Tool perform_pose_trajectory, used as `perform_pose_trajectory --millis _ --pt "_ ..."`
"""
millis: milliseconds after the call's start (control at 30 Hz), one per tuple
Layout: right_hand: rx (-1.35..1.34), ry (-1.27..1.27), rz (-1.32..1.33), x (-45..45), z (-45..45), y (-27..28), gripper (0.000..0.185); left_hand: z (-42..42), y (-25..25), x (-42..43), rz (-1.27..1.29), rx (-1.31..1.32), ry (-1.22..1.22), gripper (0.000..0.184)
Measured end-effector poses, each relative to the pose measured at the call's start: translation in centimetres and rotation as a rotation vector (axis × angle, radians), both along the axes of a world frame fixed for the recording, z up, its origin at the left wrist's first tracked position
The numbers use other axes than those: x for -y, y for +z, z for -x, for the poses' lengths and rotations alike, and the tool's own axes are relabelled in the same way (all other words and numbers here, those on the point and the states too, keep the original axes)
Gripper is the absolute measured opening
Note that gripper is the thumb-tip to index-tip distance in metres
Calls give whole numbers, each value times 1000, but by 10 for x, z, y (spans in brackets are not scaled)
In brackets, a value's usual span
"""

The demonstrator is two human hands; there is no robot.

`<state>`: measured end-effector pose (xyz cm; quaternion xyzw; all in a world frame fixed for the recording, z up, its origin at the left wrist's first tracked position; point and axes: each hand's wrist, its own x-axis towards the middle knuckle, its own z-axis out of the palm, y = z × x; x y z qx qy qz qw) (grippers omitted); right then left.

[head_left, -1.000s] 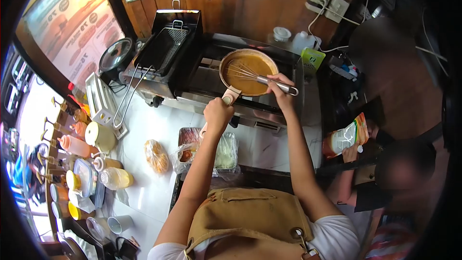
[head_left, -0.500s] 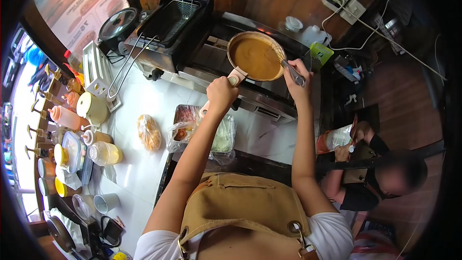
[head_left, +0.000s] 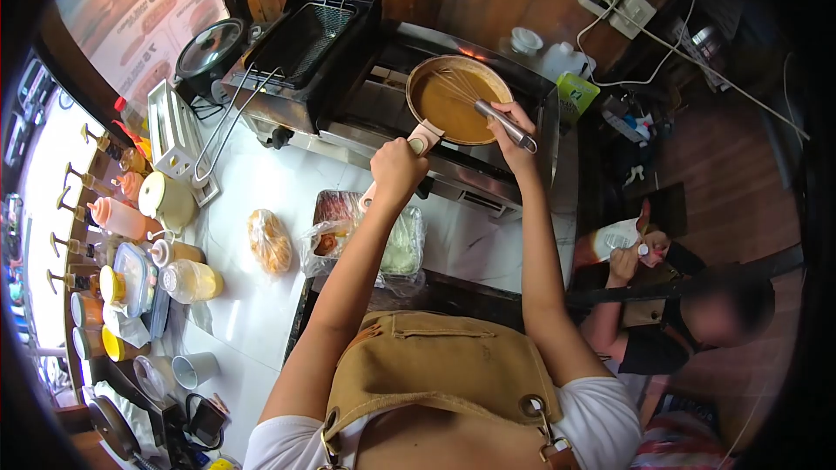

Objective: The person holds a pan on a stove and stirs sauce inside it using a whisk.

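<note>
A round pan [head_left: 416, 78] of brown sauce sits on the stove at the upper centre. My left hand [head_left: 398, 169] is wrapped round its pale pink handle [head_left: 424, 138], whose end shows below the fist. My right hand [head_left: 514, 132] grips the metal handle of a whisk [head_left: 505, 122] at the pan's right edge. The whisk leans to the upper left, with its wires in the sauce.
A fryer with a wire basket [head_left: 320, 42] stands left of the pan. Plastic-covered trays [head_left: 402, 244] and a bagged bun [head_left: 269, 242] lie on the counter [head_left: 244, 313]. Bottles [head_left: 117, 218] line the left. At right, a co-worker [head_left: 649, 335] holds a pouch [head_left: 615, 239].
The whisk has swept to the pan's right side and back toward the middle, my right hand moving with it. My left hand keeps its hold. The view has shifted, and the co-worker's pouch has tilted.
</note>
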<state>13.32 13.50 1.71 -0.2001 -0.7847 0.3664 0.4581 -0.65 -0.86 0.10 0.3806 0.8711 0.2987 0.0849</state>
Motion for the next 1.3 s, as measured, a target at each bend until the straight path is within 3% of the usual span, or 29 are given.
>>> perform_pose_trajectory --millis 200,400,467,533,600,800,867,933,1000,1033,1067,1133,1300 --pt "43 176 209 19 -31 41 11 0 1 1 -10 -27 5 19" --pt "57 -94 190 7 -59 70 6 -1 1 1 -10 -27 5 19" --pt "43 -192 35 -9 -48 60 7 -1 0 2 -9 -34 -6 19" --pt "44 -206 67 -11 -30 54 9 0 1 2 -10 -44 -12 19" --pt "-5 -130 52 -22 -11 28 11 0 0 0 12 -23 -4 19" --pt "99 162 301 -8 -24 51 14 2 -1 0 2 -38 13 18" --pt "216 77 240 -20 -42 70 16 3 -4 1 -2 20 -14 17" --pt "105 -204 388 -14 -42 86 14 7 -19 -2 -3 27 -60 21" --pt "105 -285 398 -36 -39 81 13 6 -14 2 3 10 -10 28" --pt "65 -317 264 -53 -34 64 11 4 -18 -3 -42 74 63 23" --pt "160 -76 132 -83 -40 49 8 3 -13 -3 -24 164 40 22" --pt "177 -56 3 -59 -18 44 12 3 -21 -3 -158 86 5 17" --pt "106 107 102 -24 -11 44 15 1 -5 4 -125 123 -13 15"
